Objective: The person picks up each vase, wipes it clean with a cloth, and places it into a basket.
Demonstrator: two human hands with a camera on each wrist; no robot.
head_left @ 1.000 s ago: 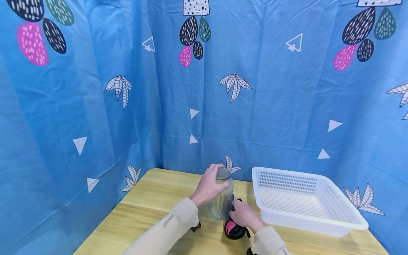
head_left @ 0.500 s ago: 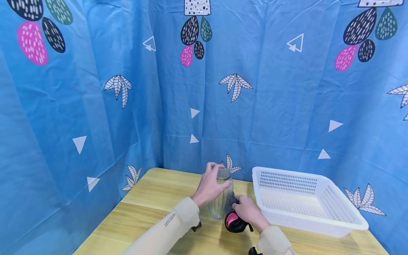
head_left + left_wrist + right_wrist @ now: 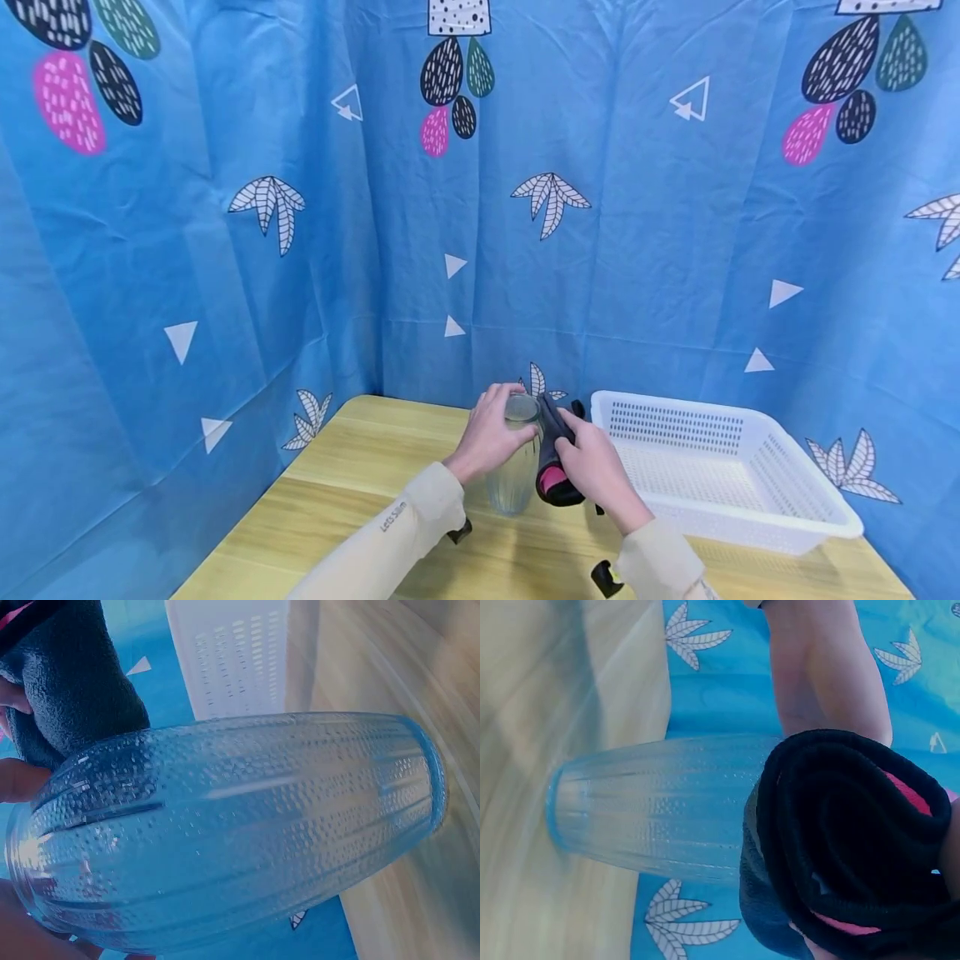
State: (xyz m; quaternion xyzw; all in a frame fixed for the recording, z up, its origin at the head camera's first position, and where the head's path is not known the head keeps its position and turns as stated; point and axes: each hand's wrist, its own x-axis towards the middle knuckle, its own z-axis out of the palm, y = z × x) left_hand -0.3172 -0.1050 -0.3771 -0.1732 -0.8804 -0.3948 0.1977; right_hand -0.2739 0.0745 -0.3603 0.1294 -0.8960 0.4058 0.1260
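A tall clear ribbed glass vase (image 3: pixel 512 479) stands upright on the wooden table. My left hand (image 3: pixel 491 433) grips it around the upper part, thumb on the near side and fingers across the rim. In my right hand (image 3: pixel 596 467) is a rolled dark grey cloth (image 3: pixel 553 433) with black edging and a pink inner layer. It is raised beside the vase's upper right side. In the left wrist view the fuzzy cloth (image 3: pixel 82 682) lies against or just behind the vase (image 3: pixel 247 825); contact cannot be told. The right wrist view shows the cloth's rolled end (image 3: pixel 847 840) covering the vase's top.
A white perforated plastic basket (image 3: pixel 750 533) stands at the right of the table (image 3: pixel 337 492). A blue patterned curtain (image 3: pixel 637 250) hangs behind and to the left. Small black wrist devices (image 3: pixel 606 577) sit below the sleeves.
My right hand has lifted the cloth from low beside the vase up to near its rim. The cloth now tilts upward. My left hand keeps its grip on the vase, which stays in place.
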